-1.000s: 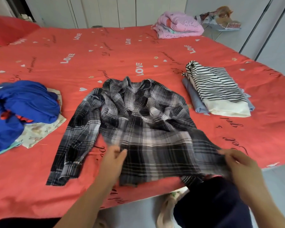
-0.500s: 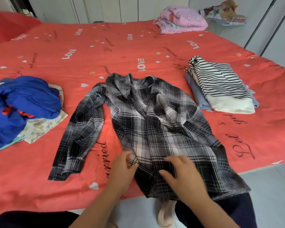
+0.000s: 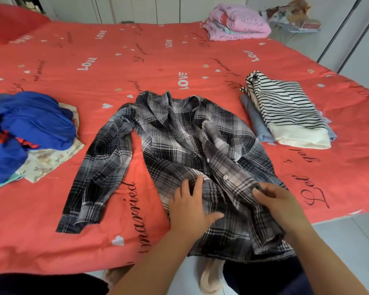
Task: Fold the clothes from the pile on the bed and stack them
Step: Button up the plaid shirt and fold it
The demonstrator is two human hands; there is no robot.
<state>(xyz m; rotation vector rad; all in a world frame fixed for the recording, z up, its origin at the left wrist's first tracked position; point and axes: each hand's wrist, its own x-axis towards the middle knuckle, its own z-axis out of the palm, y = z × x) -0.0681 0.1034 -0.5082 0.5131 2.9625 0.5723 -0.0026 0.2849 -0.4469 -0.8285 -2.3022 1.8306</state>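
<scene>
Two garments already lie folded and stacked: a striped top (image 3: 285, 109) on a pale blue garment (image 3: 256, 122), well beyond and to the outer side of the right hand's fingertips (image 3: 259, 191). One plaid shirt (image 3: 179, 141) is in work, spread front-up on the red bed (image 3: 136, 60) and not yet folded. Its collar lies far beyond both sets of fingers, and its hem hangs over the bed's edge, nearer the person than the fingers. The left hand (image 3: 190, 207) lies flat on the shirt's lower front, fingers (image 3: 197, 184) straight and slightly spread, pressing the cloth down. The right hand (image 3: 279, 205) rests just beside it on the button edge, fingers curled and apparently pinching a fold of the plaid fabric. One sleeve (image 3: 100, 167) stretches out flat, well to the outer side of the left fingers; the other sleeve is bunched under the body, beyond the right fingers. An unfolded pile (image 3: 30, 124) of blue and floral clothes waits farther out past that sleeve. By this view, the task is likely under halfway: this shirt is only being smoothed, and the pile remains to fold.
</scene>
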